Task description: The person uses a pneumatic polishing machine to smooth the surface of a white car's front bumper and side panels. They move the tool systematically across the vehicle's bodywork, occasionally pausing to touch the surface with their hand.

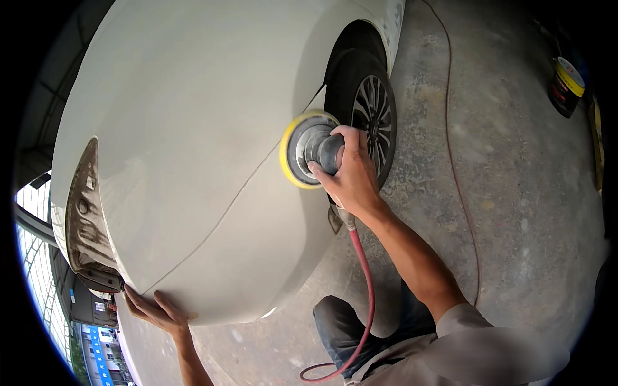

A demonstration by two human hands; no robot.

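Observation:
My right hand (pixel 355 172) is wrapped round the dark grey top of an air sander (pixel 317 147). The sander's yellow-rimmed round pad (pixel 288 165) is against the pale car body (pixel 212 135), beside the seam between fender and bumper. A red air hose (pixel 368 276) runs from the sander down past my knee. At the lower left, my left hand (pixel 158 311) rests with fingers stretched out on the bumper corner (pixel 212 299), just below a bare lamp recess (pixel 89 206).
A wheel (pixel 373 119) sits in its arch right of the sander. A thin reddish hose (pixel 452 151) crosses the concrete floor (pixel 515 212). At the far right stands a black bucket with a yellow rim (pixel 566 87). My bent knee (pixel 335 321) is close to the bumper.

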